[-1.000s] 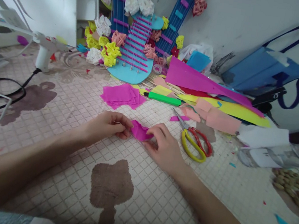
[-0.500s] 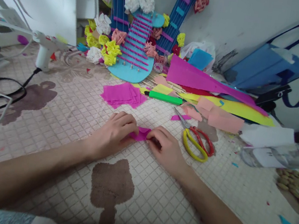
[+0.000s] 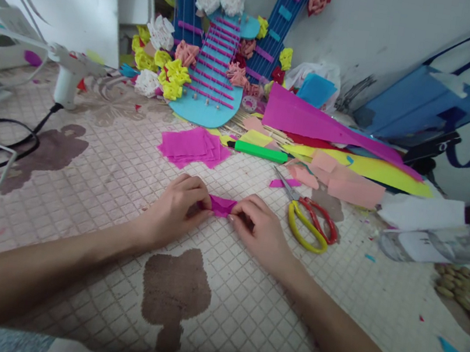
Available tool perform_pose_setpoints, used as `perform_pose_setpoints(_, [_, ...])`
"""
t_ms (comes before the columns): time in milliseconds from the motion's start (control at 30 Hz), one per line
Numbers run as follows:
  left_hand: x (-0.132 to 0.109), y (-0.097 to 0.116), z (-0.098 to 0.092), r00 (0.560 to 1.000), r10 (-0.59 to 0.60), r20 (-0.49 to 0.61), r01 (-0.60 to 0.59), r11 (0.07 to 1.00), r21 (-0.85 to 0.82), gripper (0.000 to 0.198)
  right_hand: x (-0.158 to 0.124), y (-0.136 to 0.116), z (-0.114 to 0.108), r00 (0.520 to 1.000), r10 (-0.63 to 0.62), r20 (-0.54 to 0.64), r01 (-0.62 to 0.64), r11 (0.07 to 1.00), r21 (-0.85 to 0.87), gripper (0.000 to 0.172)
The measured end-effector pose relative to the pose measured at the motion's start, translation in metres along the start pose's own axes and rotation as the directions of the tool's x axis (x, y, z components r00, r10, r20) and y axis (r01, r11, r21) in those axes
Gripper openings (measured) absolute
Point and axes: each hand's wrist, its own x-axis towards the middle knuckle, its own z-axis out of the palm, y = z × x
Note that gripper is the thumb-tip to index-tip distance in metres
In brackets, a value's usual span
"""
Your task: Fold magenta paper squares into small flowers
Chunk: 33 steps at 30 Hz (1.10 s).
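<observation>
Between my hands, just above or on the tablecloth, is a small folded piece of magenta paper (image 3: 222,206). My left hand (image 3: 178,207) pinches its left end between thumb and fingers. The right end is pinched by my right hand (image 3: 260,231). Behind them lies a loose stack of magenta paper squares (image 3: 195,148). To the right of my right hand rest scissors (image 3: 307,225) with one yellow and one red handle, blades pointing up and left. A thin magenta strip (image 3: 284,183) lies by the blade tips.
A green marker (image 3: 260,152), peach paper pieces (image 3: 356,186) and long coloured sheets (image 3: 330,128) lie farther back. Paper-flower decorations (image 3: 209,96) stand against the wall. At left are a white glue gun (image 3: 67,80) and cables; at right, a clear bottle (image 3: 441,242) and peanuts (image 3: 467,290).
My left fingers have shifted slightly left along the folded paper, and its middle now shows more. The right hand has barely moved.
</observation>
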Motion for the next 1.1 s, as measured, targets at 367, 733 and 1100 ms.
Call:
perform_pose_setpoints(367, [0.0029,0.0023,-0.0001,1.000,-0.029,0.006,0.029,0.999,0.041,0.008,0.0032,-0.0039,0.0031,0.998,0.052,-0.032,-0.052,0.999,-0.012,0.012])
perform_pose_setpoints(733, [0.0042,0.0034,0.0021,0.999,-0.030,0.017,0.028,0.994,0.106,0.011,0.0064,-0.0052,0.0061,0.994,0.093,-0.056,-0.096,0.994,-0.058,0.014])
perform_pose_setpoints(1100, [0.0063,0.0033,0.0038,0.999,-0.037,0.009,0.036,0.993,0.116,0.016,0.0075,-0.0067,0.0074,0.992,0.102,-0.069,-0.107,0.991,-0.079,0.014])
